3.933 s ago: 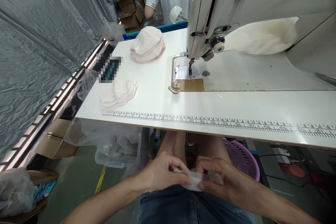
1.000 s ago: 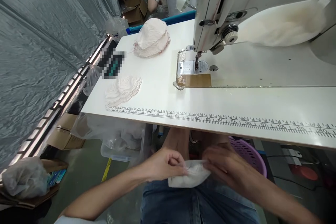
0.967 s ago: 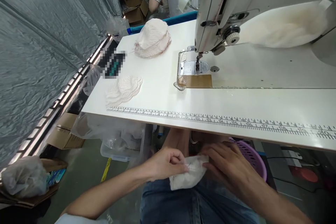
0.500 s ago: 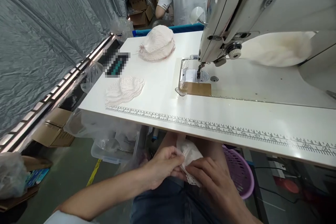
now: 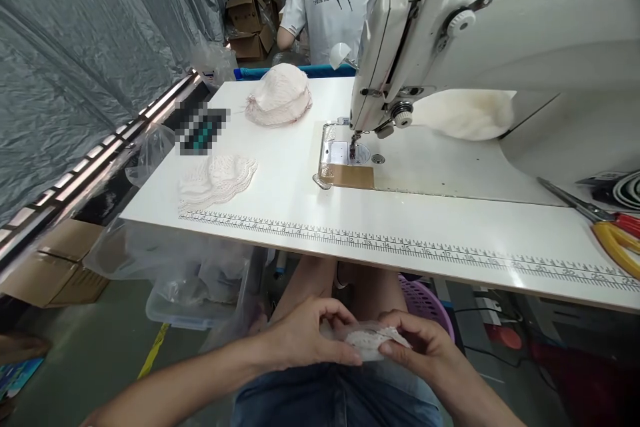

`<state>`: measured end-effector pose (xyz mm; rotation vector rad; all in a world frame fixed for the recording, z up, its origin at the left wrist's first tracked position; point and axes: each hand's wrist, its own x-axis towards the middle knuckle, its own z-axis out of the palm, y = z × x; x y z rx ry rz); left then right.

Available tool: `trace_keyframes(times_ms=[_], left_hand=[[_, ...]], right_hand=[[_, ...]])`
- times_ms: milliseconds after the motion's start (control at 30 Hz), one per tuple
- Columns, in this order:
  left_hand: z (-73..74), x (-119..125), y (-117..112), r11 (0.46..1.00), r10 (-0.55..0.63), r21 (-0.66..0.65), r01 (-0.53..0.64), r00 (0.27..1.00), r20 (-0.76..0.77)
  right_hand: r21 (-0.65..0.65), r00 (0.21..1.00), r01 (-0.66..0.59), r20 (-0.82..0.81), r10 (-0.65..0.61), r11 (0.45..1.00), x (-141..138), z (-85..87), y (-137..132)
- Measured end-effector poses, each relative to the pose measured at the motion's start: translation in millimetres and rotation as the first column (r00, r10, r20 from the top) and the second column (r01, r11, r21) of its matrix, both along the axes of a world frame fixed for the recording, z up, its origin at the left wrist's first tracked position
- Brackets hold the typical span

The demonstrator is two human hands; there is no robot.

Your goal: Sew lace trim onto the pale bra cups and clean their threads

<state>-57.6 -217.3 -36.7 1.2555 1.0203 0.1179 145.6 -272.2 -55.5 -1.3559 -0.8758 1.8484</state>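
Over my lap, in front of the table edge, a small piece of white lace-edged fabric is stretched between both hands. My left hand pinches its left end between thumb and fingers. On the other end, my right hand is closed with thumb and forefinger. On the white table lie a flat piece of white scalloped lace fabric near the left front and a rounded white fabric cap farther back. Neither hand touches these.
A white sewing machine stands on the table, which has a printed ruler along its front. Scissors lie at the right. A purple basket and a clear plastic bin are below. A person sits beyond.
Both hands have turned the lace-edged fabric from hanging down to lying crosswise between them. The view has shifted right, bringing the scissors into sight.
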Motion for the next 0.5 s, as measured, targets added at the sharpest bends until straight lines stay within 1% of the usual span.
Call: trace_keyframes(times_ms=[100,233,333,400,500], left_hand=[[-2.9,3,-2,1.0,0.029,0.004,-0.029,0.999,0.028],[-3.4,1,-3,0.995,-0.02,0.101,0.012,0.997,0.08],[-4.4,-2,-3,0.989,-0.042,0.142,0.026,0.993,0.113],[-5.6,-3,-3,0.991,-0.044,0.131,0.031,0.994,0.1],[-7.1,-5,-3,1.0,-0.027,0.018,0.026,0.996,0.079]], right_hand=[[0.006,0.998,-0.07,0.004,0.07,0.998,5,1.6,-1],[0.025,0.976,-0.219,-0.001,0.219,0.975,7,-1.2,3],[0.009,0.967,-0.253,-0.002,0.253,0.967,6,-5.9,4],[-0.001,0.97,-0.244,-0.018,0.243,0.97,6,-9.2,3],[-0.01,0.972,-0.231,-0.041,0.23,0.973,7,-12.6,1]])
